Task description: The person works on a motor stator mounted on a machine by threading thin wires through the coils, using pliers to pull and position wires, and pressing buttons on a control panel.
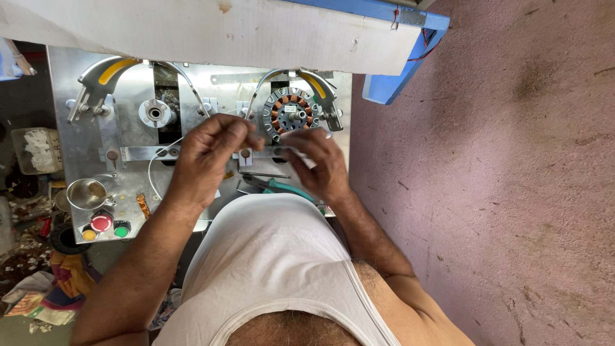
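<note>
Just below the round copper-wound stator (291, 112) on the shiny metal surface (83, 138), the left hand (208, 157) pinches a thin pale wire (154, 170); the right hand (323, 165) curls closed, its hold unclear.

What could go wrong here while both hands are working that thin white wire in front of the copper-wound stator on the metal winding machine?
The thin white wire loops loosely down across the metal panel, so it might snag or kink. The left hand and right hand sit just below the round copper-wound stator and its curved guide arm, so fingers could get caught if it turns. The green-handled pliers lie near the edge and may slip off.
</note>
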